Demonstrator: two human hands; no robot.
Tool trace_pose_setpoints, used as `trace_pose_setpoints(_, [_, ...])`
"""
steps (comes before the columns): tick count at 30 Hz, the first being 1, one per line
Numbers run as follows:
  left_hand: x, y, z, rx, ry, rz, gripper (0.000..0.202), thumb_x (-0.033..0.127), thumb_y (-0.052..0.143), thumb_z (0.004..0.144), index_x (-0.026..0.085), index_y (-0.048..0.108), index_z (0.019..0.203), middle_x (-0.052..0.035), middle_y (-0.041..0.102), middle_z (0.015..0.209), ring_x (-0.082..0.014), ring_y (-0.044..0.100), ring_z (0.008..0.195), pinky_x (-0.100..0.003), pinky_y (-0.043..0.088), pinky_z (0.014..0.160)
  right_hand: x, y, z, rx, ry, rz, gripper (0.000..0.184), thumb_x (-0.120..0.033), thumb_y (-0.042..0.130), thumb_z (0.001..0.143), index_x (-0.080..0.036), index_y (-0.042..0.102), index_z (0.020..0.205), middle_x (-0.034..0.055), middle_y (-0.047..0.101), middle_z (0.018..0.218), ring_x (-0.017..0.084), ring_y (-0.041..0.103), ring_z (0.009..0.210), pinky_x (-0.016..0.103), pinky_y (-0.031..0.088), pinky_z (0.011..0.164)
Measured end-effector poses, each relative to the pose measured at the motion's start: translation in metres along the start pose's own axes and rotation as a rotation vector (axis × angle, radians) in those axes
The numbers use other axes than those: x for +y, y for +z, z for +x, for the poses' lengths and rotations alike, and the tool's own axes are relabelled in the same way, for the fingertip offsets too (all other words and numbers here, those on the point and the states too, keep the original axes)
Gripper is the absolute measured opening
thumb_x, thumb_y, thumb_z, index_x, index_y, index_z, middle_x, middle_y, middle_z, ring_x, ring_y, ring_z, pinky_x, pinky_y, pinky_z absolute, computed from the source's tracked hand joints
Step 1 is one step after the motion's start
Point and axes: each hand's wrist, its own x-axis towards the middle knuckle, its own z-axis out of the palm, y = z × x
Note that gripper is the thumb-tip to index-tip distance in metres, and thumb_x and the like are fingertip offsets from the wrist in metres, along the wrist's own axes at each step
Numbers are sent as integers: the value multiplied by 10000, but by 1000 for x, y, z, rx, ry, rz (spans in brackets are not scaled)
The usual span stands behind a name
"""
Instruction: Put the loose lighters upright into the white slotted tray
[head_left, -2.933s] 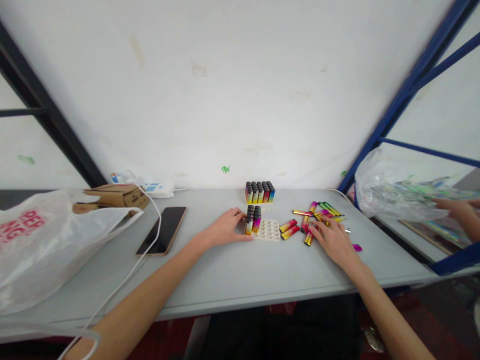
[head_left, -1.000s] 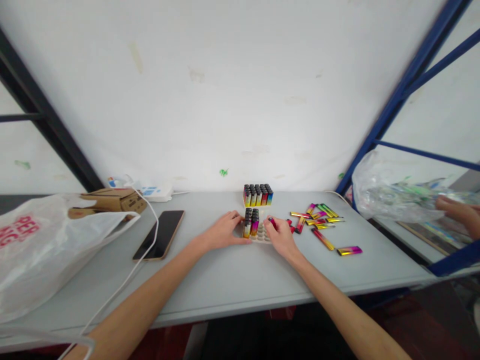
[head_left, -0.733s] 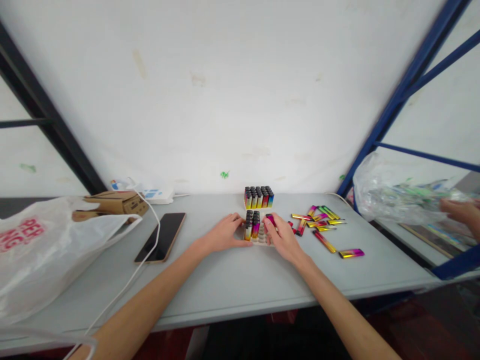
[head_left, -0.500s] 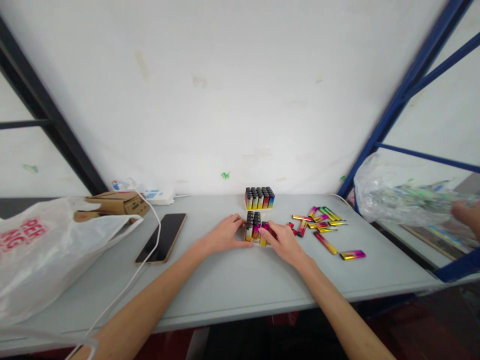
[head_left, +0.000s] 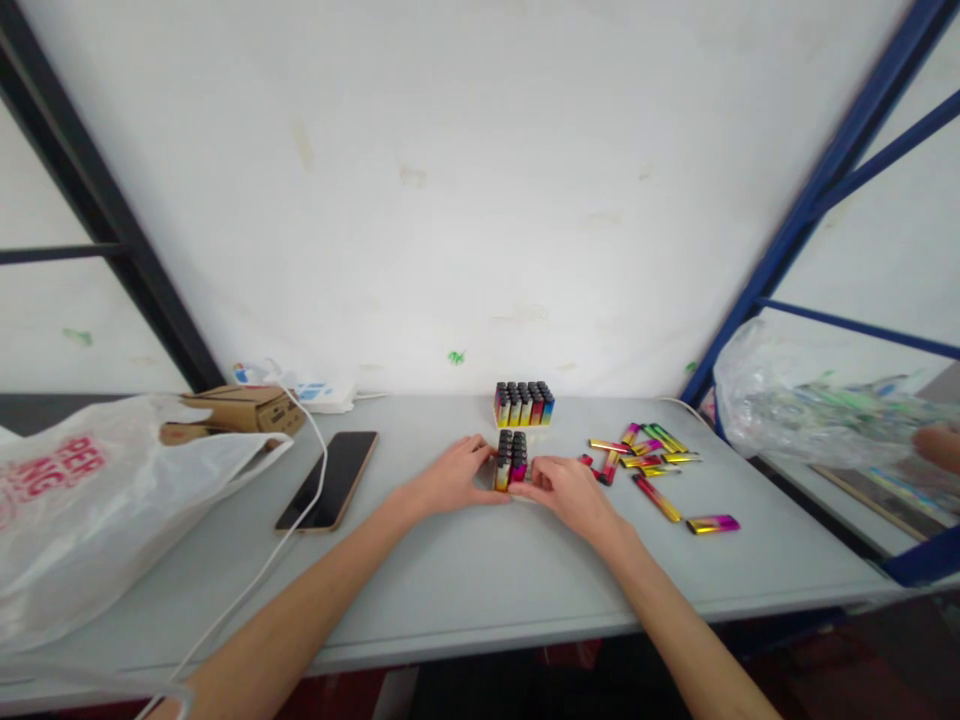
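Observation:
A small cluster of upright lighters (head_left: pixel 512 458) with black tops stands on the table between my hands, two columns showing. My left hand (head_left: pixel 456 478) curves around the cluster's left side, its thumb along the front bottom. From the right, my right hand (head_left: pixel 568 490) presses in with bent fingers, and its thumb reaches across the front of the purple lighter. Part of the cluster's right side is hidden by those fingers. Behind stands a larger block of upright lighters (head_left: pixel 523 406). Several loose lighters (head_left: pixel 656 497) lie scattered to the right.
A phone (head_left: pixel 330 480) lies at left with a white cable (head_left: pixel 259 580) across it. Beyond are a white plastic bag (head_left: pixel 135 500), a cardboard box (head_left: pixel 251 410) and a white device (head_left: pixel 326 397). At right are a blue rack (head_left: pixel 787 230), clear plastic bags (head_left: pixel 825 400) and another person's fingers (head_left: pixel 937 445).
The single lighter under my right fingers at the cluster's right side no longer shows apart. My right thumb has come across the front. The camera view has shifted slightly.

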Motion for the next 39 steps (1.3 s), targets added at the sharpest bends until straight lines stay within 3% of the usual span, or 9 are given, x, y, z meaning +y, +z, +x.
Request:
trace_pose_setpoints(4, [0,-1,0,-10,-11,2,656,734,774,822,206,699,1205,-109,664,1174,-322,636,1113,-444,526,1018,32,-20,-2,170,200,-136,520,-536,327,1144,-205,688,971,98,735,904,256,687,867,350,479,818])
trace_pose_setpoints(8, [-1,0,0,-28,-22,13,674,728,787,817,191,693,1213,-124,658,1207,-324,638,1128,-441,521,1037,62,-29,-8,139,491,-508,493,-543,512,1079,-141,683,1308,257,691,1206,393,663,1146,459,502,938])
trace_pose_setpoints(15, [-1,0,0,-12,-23,4,667,744,777,813,208,696,1201,-112,660,1192,-318,642,1106,-441,531,1014,73,-31,-5,-72,553,-488,284,-306,513,1091,-155,705,1235,221,718,1171,323,709,1108,382,517,925])
trace_pose_setpoints(21, [2,-4,-1,-25,-36,-18,666,729,793,802,198,699,1192,-118,666,1199,-328,644,1113,-456,532,1029,70,-37,17,-167,639,-511,444,-493,461,1104,-155,685,1286,256,761,1139,390,742,1098,465,552,869])
trace_pose_setpoints(26, [5,-7,-2,-48,-52,0,640,667,825,808,191,699,1217,-117,676,1199,-337,640,1141,-461,529,1042,84,-37,28,-167,731,-501,392,-174,369,1070,-97,659,1322,294,755,1206,383,755,1134,468,555,890])
trace_pose_setpoints(30, [8,-9,-2,-48,-59,-6,633,642,841,806,186,701,1222,-118,671,1222,-335,646,1159,-448,532,1049,98,-41,25,51,670,-302,428,-238,460,1056,-98,552,1450,241,788,1069,358,767,1062,431,546,867])
trace_pose_setpoints(34, [8,-12,-3,-59,-65,-27,614,629,851,798,186,705,1197,-111,669,1210,-331,648,1146,-438,540,1031,91,-33,25,277,482,330,431,-531,572,1004,-185,616,1257,106,776,918,266,748,823,376,565,747])
trace_pose_setpoints(36, [6,-14,-4,-67,-72,-34,616,639,850,789,187,705,1183,-110,664,1198,-330,649,1124,-439,545,1017,76,-26,28,292,398,729,533,-704,660,887,-232,595,1126,60,756,941,200,684,690,329,546,629])
trace_pose_setpoints(39, [3,-18,-5,-82,-83,-47,617,642,856,766,191,705,1159,-108,658,1186,-325,649,1107,-441,544,1018,50,-15,34,214,366,1095,619,-753,760,773,-270,529,1084,-39,685,818,99,486,519,224,386,492])
